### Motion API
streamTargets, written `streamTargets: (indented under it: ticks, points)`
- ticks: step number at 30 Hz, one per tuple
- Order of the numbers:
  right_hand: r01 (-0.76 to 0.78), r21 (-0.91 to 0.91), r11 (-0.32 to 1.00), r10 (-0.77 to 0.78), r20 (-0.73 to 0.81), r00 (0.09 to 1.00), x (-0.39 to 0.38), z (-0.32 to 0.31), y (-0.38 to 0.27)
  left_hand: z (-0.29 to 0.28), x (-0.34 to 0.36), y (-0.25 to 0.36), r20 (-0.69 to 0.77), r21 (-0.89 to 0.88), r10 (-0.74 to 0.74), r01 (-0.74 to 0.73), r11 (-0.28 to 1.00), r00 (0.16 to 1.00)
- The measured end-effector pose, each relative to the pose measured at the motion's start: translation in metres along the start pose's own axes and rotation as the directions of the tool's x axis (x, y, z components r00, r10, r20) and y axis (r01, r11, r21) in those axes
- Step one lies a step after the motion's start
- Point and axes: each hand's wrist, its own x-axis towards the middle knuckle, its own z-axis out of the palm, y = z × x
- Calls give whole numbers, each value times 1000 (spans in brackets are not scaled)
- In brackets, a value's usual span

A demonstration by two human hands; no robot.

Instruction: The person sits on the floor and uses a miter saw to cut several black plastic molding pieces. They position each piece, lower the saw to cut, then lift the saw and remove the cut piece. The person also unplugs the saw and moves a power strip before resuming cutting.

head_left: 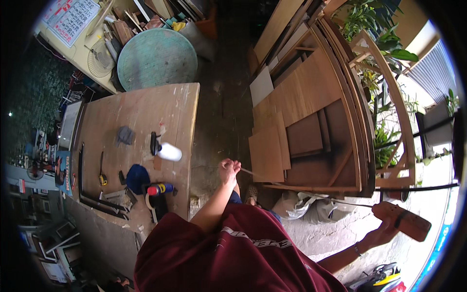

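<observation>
Near the middle of the view is my left hand [228, 171], its fingers pinched together at the end of a thin strip [248, 172]. That strip runs rightward past the wooden boards, and part of it is hard to make out. On the far right, my right hand [382, 234] is wrapped around a reddish-brown, block-shaped tool [413, 225] with a dark band. A thin line comes out of the tool's left end toward the boards; I cannot tell whether it is one piece with the strip.
Left, a wooden worktable [180, 112] bears a white spray bottle [170, 152], a blue cap [138, 178], a red-topped can [164, 188] and a tape measure [102, 179]. Behind it stands a green round tabletop [158, 58]. Right, stacked boards [311, 97] lean beside plants [389, 44]. Bags [296, 205] lie below.
</observation>
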Motion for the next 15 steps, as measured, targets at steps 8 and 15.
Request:
streamTargets:
  ticks: [8,15]
  points:
    - [41,-313,949,54,287,956,32,151,-31,131,172,49,-141,-121,-424,409,904,895]
    - [-286,188,940,112,622,775,-1,434,-162,311,447,183,154,94,-514,505,858,844]
